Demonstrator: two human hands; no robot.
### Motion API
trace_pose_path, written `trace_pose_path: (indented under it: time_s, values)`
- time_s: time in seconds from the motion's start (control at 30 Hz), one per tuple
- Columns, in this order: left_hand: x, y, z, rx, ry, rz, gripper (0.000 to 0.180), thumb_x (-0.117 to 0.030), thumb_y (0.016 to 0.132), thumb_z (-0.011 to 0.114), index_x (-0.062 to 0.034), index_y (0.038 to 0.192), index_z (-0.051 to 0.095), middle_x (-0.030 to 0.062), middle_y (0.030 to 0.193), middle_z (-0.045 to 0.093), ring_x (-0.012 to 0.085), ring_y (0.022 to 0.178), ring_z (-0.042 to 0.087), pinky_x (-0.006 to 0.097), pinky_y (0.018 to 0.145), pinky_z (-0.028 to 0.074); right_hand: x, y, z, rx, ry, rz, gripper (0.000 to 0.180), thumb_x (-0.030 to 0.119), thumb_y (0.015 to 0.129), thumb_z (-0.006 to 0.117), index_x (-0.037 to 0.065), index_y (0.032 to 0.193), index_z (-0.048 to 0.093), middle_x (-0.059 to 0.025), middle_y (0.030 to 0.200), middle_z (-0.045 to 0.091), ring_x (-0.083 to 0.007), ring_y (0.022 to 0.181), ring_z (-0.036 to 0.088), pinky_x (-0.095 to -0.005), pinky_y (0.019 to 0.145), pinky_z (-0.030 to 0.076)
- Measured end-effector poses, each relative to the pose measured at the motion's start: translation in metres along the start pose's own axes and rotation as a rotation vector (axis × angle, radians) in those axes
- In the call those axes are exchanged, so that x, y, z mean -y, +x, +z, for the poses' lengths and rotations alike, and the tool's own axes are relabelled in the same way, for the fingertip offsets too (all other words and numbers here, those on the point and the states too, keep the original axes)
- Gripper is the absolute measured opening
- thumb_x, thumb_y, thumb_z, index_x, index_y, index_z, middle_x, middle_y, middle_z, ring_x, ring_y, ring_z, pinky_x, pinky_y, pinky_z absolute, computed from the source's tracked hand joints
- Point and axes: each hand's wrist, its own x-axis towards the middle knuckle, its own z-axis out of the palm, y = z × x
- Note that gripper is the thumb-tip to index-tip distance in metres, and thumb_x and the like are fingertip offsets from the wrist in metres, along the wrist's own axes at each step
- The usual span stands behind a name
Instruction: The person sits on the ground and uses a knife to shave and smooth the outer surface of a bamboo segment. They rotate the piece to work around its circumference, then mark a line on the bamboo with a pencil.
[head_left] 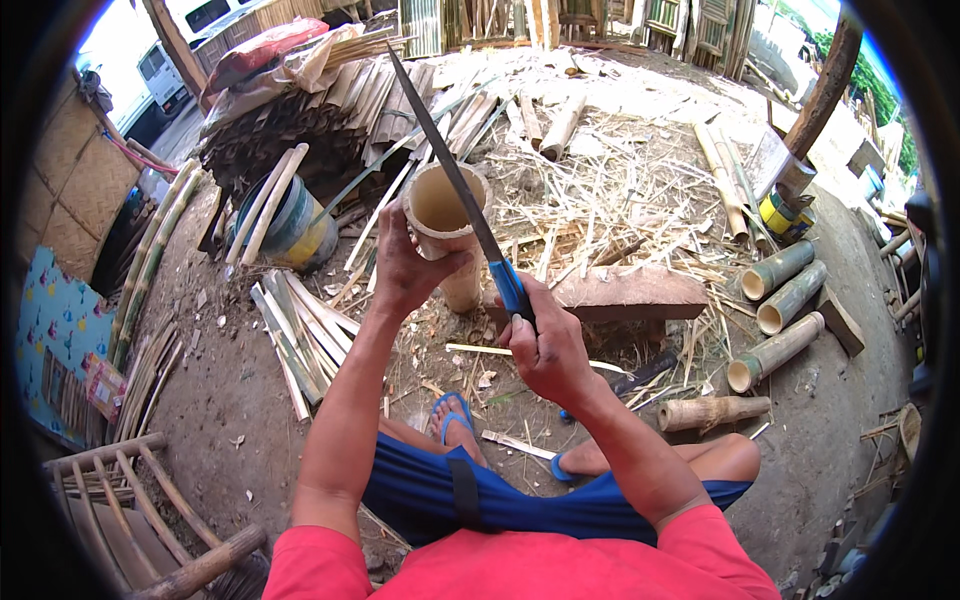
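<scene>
My left hand [408, 262] is closed around the upper part of a bamboo tube [462, 288], which stands upright with its open end facing up. My right hand [548, 345] grips the blue handle of a long tool with a narrow, dark, tapering blade [440, 148]; whether it is a saw or a knife I cannot tell. The blade slants up and away to the left, passing across the view of the tube's mouth. I cannot make out whether it touches the rim. The tube's foot is beside a low wooden block [625, 293].
Several cut bamboo tubes [775, 352] lie at the right. Split bamboo strips [300, 335] and a bucket [290, 225] are at the left, with stacked slats [290, 120] behind. Shavings [600, 190] litter the ground ahead. A bamboo rack [140, 510] stands near left.
</scene>
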Motion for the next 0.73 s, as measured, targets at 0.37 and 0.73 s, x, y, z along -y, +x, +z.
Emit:
trace_pose_path:
  time_s: [0.37, 0.73]
  values:
    - [0.0, -0.001, -0.003, 0.019, 0.011, -0.014, 0.093, -0.021, 0.06, 0.1, -0.008, 0.135, 0.048, 0.0155, 0.125, 0.05, 0.0339, 0.117, 0.055, 0.046, 0.097, 0.053, 0.001, 0.005, 0.001, 0.03, 0.014, -0.001, 0.056, 0.006, 0.092, 0.05, 0.0, 0.147, 0.044, -0.0336, 0.105, 0.065, -0.0537, 0.094, 0.066, -0.0557, 0.083, 0.053]
    - [0.0, -0.002, -0.002, 0.006, 0.034, 0.026, 0.1, -0.024, 0.061, 0.1, -0.0106, 0.144, 0.046, 0.0162, 0.138, 0.05, 0.0362, 0.125, 0.054, 0.05, 0.11, 0.045, 0.039, 0.012, -0.009, 0.164, -0.374, 0.156, 0.072, 0.01, 0.092, 0.059, 0.005, 0.158, 0.028, -0.0345, 0.11, 0.067, -0.0544, 0.094, 0.068, -0.0557, 0.079, 0.058]
